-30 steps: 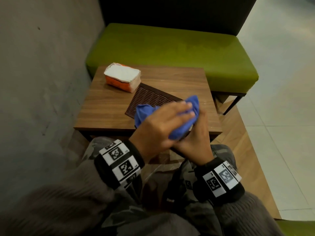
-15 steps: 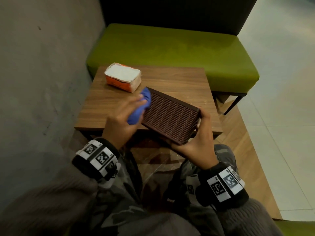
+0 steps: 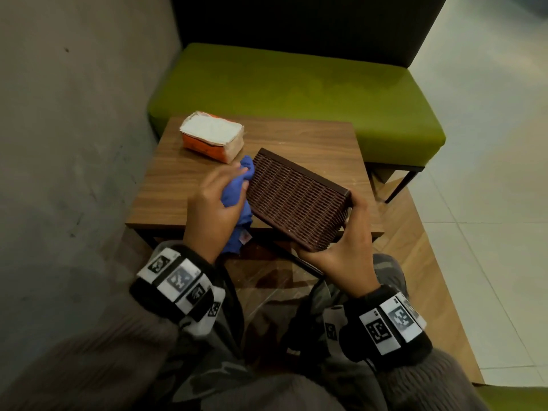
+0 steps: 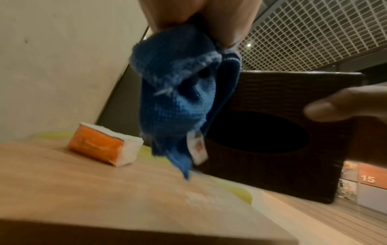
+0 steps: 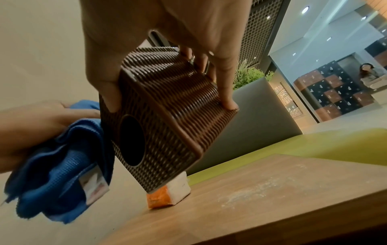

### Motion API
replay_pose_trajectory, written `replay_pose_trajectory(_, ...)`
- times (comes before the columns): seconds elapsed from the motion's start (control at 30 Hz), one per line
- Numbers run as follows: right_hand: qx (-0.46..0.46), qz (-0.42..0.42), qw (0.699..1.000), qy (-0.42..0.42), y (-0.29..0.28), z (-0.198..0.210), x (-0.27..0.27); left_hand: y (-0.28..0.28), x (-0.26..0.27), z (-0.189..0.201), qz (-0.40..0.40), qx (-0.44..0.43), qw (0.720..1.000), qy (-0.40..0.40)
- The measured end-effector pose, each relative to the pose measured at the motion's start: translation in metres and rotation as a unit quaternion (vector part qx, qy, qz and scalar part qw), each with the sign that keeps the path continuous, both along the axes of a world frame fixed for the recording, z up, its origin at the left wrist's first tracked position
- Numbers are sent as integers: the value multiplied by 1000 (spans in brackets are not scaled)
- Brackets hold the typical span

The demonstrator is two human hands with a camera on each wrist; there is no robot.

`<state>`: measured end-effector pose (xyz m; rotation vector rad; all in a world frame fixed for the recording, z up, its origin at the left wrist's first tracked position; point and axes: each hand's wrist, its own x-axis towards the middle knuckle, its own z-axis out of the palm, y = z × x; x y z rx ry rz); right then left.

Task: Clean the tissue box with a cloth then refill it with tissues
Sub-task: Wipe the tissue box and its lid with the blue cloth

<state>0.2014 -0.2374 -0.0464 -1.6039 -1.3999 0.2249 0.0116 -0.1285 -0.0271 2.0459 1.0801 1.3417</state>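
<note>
From the head view, the dark brown woven-wicker tissue box (image 3: 296, 200) is held tilted above the near edge of the small wooden table (image 3: 311, 143), its plain ribbed underside facing up. Only the wrist views show its other face: a dark oval opening in the top panel, visible in the left wrist view (image 4: 272, 132) and again in the right wrist view (image 5: 159, 132), with nothing discernible inside the hole.

The right hand (image 3: 347, 247) grips the box by its right end, thumb on one long face and fingers (image 5: 226, 86) curled over the opposite edge. The left hand (image 3: 213, 209) is bunched around a crumpled blue microfibre cloth (image 3: 237, 197), pressing it to the left end of the box; the cloth touches the wicker there. The left wrist view shows the cloth (image 4: 180, 99) hanging from the pinching fingertips, with a small white and orange label dangling near its lower edge.

Beyond the box, at the far left corner of the table, lies an orange plastic pack of white tissues (image 3: 212, 139), apart from the box. The right wrist view shows pale dusty specks on the tabletop to the right of the box. Behind the table stands a green upholstered bench (image 3: 296, 84) with a dark backrest.
</note>
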Motion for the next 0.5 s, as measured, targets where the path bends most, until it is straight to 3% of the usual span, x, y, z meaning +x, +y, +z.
replay_pose_trajectory(0.07,10,7,1000,-9,-1,2,0,12,1,12,36,-37,998,-24)
replay_pose_trajectory(0.13,14,1,1000,-9,1,6,-1,7,10,19,29,-21,999,-9)
replay_pose_trajectory(0.2,16,-7,1000,-23,7,6,-2,-14,26,19,-37,32,998,50)
replay_pose_trajectory(0.3,9,-12,1000,17,11,7,-6,-54,48,13,-181,146,967,108)
replay_pose_trajectory(0.37,17,-18,999,38,10,7,-8,-47,52,15,-219,163,953,132)
replay_pose_trajectory(0.5,13,-3,1000,-11,-1,9,-4,-1,56,30,-96,22,993,64)
